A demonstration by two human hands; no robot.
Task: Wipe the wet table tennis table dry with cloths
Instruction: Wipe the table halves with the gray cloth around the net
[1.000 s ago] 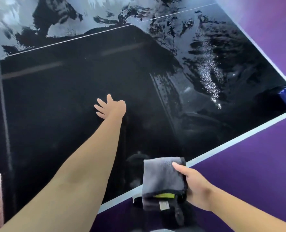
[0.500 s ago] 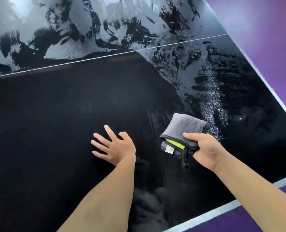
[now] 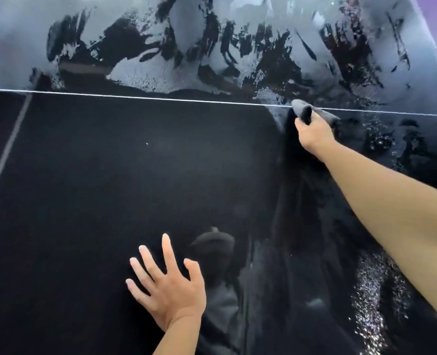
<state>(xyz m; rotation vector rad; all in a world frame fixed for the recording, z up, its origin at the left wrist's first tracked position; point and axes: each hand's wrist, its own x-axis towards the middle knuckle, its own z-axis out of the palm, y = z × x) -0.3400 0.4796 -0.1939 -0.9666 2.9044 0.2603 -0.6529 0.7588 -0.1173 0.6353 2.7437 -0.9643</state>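
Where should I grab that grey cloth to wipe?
Take the grey cloth by its raised fold, from the near side, as the right hand does: the fold stands up thick there, and the rest lies against the table tennis table.

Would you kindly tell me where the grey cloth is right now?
In the head view, right of centre, the right hand grips the grey cloth on the white line.

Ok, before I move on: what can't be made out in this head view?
Cloth: only a fold shows; the right hand gripping it covers the rest.
Left hand: palm faces down, so contact with the table is unclear.
Table's near and left edges: cut off by the frame.
Dark reflection beside the left hand: too blurred to identify.
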